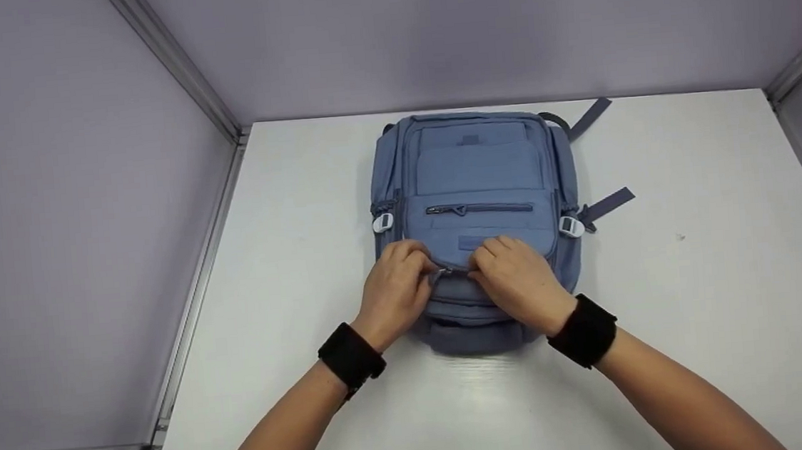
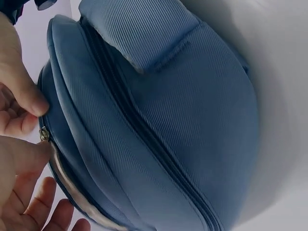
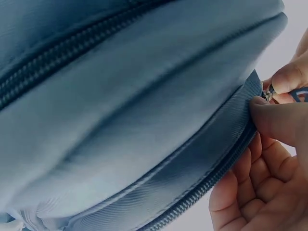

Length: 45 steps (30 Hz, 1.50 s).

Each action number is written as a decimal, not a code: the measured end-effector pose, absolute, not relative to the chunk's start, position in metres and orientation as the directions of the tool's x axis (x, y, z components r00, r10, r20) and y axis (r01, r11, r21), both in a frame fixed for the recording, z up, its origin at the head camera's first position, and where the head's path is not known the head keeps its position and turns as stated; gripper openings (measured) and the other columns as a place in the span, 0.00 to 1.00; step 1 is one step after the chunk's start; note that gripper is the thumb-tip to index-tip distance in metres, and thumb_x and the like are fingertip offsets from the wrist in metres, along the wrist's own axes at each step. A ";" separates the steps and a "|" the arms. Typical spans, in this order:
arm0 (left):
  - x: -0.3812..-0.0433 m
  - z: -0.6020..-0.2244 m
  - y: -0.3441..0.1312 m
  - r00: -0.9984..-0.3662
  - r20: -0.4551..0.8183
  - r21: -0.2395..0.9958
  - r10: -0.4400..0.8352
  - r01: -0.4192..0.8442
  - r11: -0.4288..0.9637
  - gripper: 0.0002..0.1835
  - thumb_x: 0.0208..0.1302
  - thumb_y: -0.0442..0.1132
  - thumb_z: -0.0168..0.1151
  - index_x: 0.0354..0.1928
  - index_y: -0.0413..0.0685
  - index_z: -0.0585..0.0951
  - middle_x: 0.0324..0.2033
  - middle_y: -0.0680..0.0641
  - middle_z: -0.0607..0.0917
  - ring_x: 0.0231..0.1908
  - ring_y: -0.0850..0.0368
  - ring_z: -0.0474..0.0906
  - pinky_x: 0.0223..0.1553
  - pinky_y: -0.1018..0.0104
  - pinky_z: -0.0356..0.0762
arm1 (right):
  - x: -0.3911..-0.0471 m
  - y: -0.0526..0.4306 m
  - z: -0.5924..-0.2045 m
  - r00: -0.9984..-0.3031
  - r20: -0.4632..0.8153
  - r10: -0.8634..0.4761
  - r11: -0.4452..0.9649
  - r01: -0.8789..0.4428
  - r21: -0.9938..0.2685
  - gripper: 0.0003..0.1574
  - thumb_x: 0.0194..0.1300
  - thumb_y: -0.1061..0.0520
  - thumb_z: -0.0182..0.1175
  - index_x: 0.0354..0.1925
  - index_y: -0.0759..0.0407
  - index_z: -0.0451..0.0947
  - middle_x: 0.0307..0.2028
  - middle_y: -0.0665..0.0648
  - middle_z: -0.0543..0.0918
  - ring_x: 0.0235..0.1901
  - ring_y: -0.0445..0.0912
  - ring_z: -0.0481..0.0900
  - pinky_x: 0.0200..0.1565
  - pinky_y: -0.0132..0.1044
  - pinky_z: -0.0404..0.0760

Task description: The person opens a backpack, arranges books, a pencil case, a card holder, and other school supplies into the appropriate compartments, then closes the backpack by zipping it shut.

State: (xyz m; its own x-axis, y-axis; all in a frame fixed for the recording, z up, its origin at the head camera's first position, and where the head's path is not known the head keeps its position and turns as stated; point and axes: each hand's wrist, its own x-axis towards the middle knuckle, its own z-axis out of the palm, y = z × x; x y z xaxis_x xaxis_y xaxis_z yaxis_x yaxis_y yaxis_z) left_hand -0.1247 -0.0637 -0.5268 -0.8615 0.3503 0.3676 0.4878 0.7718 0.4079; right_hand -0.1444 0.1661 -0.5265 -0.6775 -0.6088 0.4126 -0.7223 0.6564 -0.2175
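Observation:
A blue backpack (image 1: 479, 169) lies on the white table, its front pocket facing up. At the pocket's near edge, my left hand (image 1: 395, 286) pinches the metal zipper slider (image 2: 44, 134) between thumb and fingers. Just to its right, my right hand (image 1: 516, 280) pinches the pocket edge beside the zipper, thumb against the fabric. In the left wrist view, a pale lining (image 2: 72, 180) shows in the parted zipper on the left hand's side. The zipper teeth (image 3: 183, 206) on the right hand's side are closed. A pull loop (image 3: 301, 94) sticks out past the left fingers.
Two loose strap ends (image 1: 610, 203) stretch out on the right of the backpack. White buckles (image 1: 571, 226) sit on both its sides. A second zipper (image 1: 478, 209) crosses the front panel. Pale walls (image 1: 386, 40) border the white table (image 1: 707, 301) at the back and sides.

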 end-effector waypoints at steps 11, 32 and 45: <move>-0.124 -0.524 -0.072 -0.897 0.302 0.457 0.323 0.433 0.777 0.08 0.65 0.29 0.66 0.41 0.49 0.81 0.44 0.51 0.84 0.47 0.54 0.81 0.49 0.62 0.78 | -0.144 0.167 -0.524 -0.695 0.382 -0.610 0.656 -0.713 -0.248 0.06 0.66 0.62 0.69 0.38 0.60 0.80 0.33 0.57 0.80 0.35 0.55 0.78 0.38 0.49 0.79; -0.141 -0.527 -0.102 -0.944 0.265 0.477 0.199 0.307 0.823 0.07 0.66 0.30 0.64 0.43 0.47 0.80 0.40 0.49 0.86 0.41 0.52 0.82 0.41 0.58 0.79 | -0.143 0.171 -0.524 -0.707 0.364 -0.606 0.647 -0.705 -0.291 0.05 0.67 0.63 0.68 0.39 0.61 0.80 0.34 0.57 0.80 0.35 0.54 0.78 0.40 0.49 0.78; -0.167 -0.527 -0.113 -0.960 0.214 0.457 0.181 0.263 0.850 0.02 0.69 0.32 0.64 0.41 0.45 0.81 0.34 0.48 0.83 0.34 0.53 0.79 0.35 0.59 0.76 | -0.141 0.169 -0.527 -0.705 0.378 -0.600 0.651 -0.705 -0.281 0.06 0.67 0.64 0.68 0.38 0.61 0.80 0.33 0.56 0.80 0.35 0.53 0.78 0.39 0.47 0.78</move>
State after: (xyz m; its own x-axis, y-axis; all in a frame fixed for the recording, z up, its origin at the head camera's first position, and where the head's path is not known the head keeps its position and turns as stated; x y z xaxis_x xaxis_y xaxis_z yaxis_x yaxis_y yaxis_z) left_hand -0.1672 -0.1127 -0.5273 -0.9598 0.1815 0.2143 0.2627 0.8498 0.4570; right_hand -0.1414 0.1692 -0.5267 -0.7050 -0.5999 0.3782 -0.7049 0.6512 -0.2811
